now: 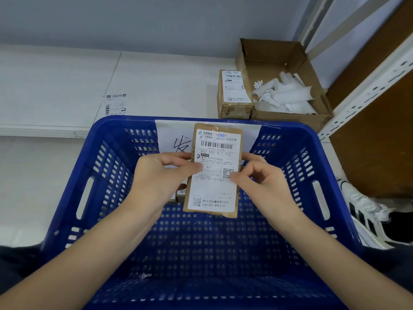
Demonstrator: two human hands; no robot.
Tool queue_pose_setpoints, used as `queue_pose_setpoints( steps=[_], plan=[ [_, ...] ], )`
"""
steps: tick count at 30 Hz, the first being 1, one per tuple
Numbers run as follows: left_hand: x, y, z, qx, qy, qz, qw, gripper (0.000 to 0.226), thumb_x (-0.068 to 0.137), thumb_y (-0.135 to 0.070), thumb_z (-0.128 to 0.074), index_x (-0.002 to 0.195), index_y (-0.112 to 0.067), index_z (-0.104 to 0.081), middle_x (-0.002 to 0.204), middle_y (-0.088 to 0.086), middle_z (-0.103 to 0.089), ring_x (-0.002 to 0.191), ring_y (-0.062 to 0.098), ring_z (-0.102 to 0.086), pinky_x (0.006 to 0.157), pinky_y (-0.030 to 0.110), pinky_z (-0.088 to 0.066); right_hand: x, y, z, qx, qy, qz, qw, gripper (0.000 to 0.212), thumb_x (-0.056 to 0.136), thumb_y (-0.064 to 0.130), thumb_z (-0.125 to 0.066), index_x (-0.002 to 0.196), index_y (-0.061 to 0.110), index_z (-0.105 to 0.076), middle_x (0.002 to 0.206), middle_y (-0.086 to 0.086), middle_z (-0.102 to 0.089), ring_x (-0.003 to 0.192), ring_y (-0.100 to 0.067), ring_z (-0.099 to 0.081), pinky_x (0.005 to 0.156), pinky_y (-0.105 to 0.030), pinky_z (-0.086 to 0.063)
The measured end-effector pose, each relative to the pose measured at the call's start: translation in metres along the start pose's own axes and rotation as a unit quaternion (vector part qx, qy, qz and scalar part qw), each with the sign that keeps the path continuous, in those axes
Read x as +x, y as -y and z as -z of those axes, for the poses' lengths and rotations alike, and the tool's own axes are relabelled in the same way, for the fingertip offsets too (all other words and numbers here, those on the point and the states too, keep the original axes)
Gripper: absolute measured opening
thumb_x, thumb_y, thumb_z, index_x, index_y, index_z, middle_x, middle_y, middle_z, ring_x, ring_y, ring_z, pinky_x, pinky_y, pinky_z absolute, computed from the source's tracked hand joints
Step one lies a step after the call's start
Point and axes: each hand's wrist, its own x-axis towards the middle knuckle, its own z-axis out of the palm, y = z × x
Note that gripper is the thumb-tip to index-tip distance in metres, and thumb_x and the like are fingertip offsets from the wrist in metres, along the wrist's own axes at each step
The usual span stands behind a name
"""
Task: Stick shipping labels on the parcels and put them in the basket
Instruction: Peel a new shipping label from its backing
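both hands (thumbs on label) hold parcel [212, 171]

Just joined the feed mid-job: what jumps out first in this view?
The big blue basket fills the middle. Above it, the left hand and right hand pinch a brown parcel already wearing its white shipping label. Beyond the rim, a second labelled parcel stands beside an open cardboard box of crumpled backing paper.

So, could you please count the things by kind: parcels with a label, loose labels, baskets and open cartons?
Labelled parcels: 2, one held above the basket, one on the table
Loose labels: 1
Blue baskets: 1
Open cartons: 1
Total: 5
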Motion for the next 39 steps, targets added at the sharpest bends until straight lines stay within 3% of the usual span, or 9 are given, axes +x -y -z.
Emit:
queue_pose_setpoints(
  steps=[6,9,11,14,16,21,26,32,39],
  plan=[
    [-0.001,0.007,-0.005,0.027,-0.008,-0.031,0.999,0.015,0.076,-0.005,-0.078,0.065,-0.002,-0.069,0.092,-0.013,-0.070,0.072,0.000,-0.067,0.053,0.014,-0.051,-0.002,-0.009,-0.003,-0.027,-0.015,0.048,0.998,0.031,0.080,0.004,-0.070,0.061,0.013,-0.047,0.122,0.016,-0.052,0.113,0.004,-0.053,0.081,-0.018,-0.052],
    [0.002,0.006,-0.003,0.011,-0.015,-0.026,0.999,0.013,0.077,-0.003,-0.076,0.068,-0.001,-0.068,0.090,-0.010,-0.072,0.069,0.002,-0.069,0.053,0.017,-0.053,-0.001,-0.011,-0.002,-0.025,-0.003,0.076,0.997,0.031,0.075,0.019,-0.075,0.076,0.022,-0.044,0.127,0.010,-0.049,0.117,-0.013,-0.056,0.087,-0.034,-0.054],
    [0.003,0.004,-0.001,-0.006,-0.013,-0.008,1.000,0.010,0.078,-0.001,-0.075,0.071,0.001,-0.068,0.091,-0.005,-0.072,0.069,0.005,-0.070,0.051,0.018,-0.052,0.001,-0.006,0.001,0.012,0.028,0.057,0.998,0.037,0.076,0.015,-0.075,0.089,0.024,-0.041,0.120,0.020,-0.052,0.111,-0.014,-0.059,0.083,-0.031,-0.056],
    [0.004,0.002,0.001,-0.008,-0.004,-0.006,1.000,0.010,0.078,-0.001,-0.074,0.072,0.002,-0.067,0.094,-0.002,-0.073,0.072,0.009,-0.071,0.052,0.018,-0.053,0.005,0.001,0.006,-0.035,0.098,0.093,0.990,0.063,0.079,0.010,-0.074,0.114,0.039,-0.032,0.112,0.046,-0.044,0.112,-0.005,-0.054,0.090,-0.026,-0.052],
    [0.004,-0.002,0.002,-0.010,-0.004,-0.011,1.000,0.009,0.078,-0.002,-0.075,0.073,0.002,-0.068,0.093,-0.002,-0.072,0.071,0.008,-0.070,0.052,0.019,-0.053,0.006,0.001,0.010,-0.076,0.150,0.117,0.979,0.085,0.078,0.011,-0.076,0.129,0.046,-0.019,0.133,0.039,-0.029,0.124,-0.004,-0.045,0.100,-0.028,-0.047],
    [0.008,-0.008,0.005,0.019,0.011,-0.030,0.999,0.009,0.076,-0.003,-0.077,0.075,0.002,-0.069,0.089,-0.003,-0.073,0.073,0.011,-0.071,0.056,0.023,-0.057,0.005,0.003,0.018,-0.119,0.218,0.115,0.962,0.122,0.067,0.024,-0.084,0.133,0.054,0.015,0.128,0.058,-0.008,0.127,0.016,-0.030,0.100,-0.010,-0.037],
    [0.003,-0.005,0.005,0.151,0.038,-0.095,0.983,0.012,0.076,-0.008,-0.079,0.074,-0.001,-0.069,0.086,-0.013,-0.070,0.065,0.002,-0.068,0.057,0.020,-0.056,0.010,0.001,0.022,-0.127,0.220,0.077,0.964,0.136,0.064,0.020,-0.087,0.135,0.055,0.024,0.152,0.023,-0.018,0.133,-0.008,-0.039,0.110,-0.031,-0.038],
    [0.001,-0.002,0.008,0.181,0.052,-0.104,0.977,0.013,0.075,-0.010,-0.080,0.069,-0.005,-0.070,0.087,-0.010,-0.071,0.067,0.006,-0.069,0.062,0.025,-0.058,0.016,0.006,0.026,-0.057,0.196,0.082,0.975,0.075,0.080,0.012,-0.072,0.133,0.037,-0.026,0.136,0.007,-0.042,0.102,-0.024,-0.065,0.086,-0.041,-0.056],
    [-0.007,0.000,0.002,0.212,0.075,-0.117,0.967,0.013,0.073,-0.012,-0.081,0.066,-0.010,-0.070,0.082,-0.018,-0.071,0.069,0.006,-0.069,0.069,0.036,-0.058,0.015,0.001,0.017,-0.059,0.061,0.078,0.993,0.009,0.100,0.024,-0.043,0.099,0.033,-0.040,0.106,0.002,-0.058,0.086,-0.017,-0.066,0.069,-0.039,-0.059]
  ],
)
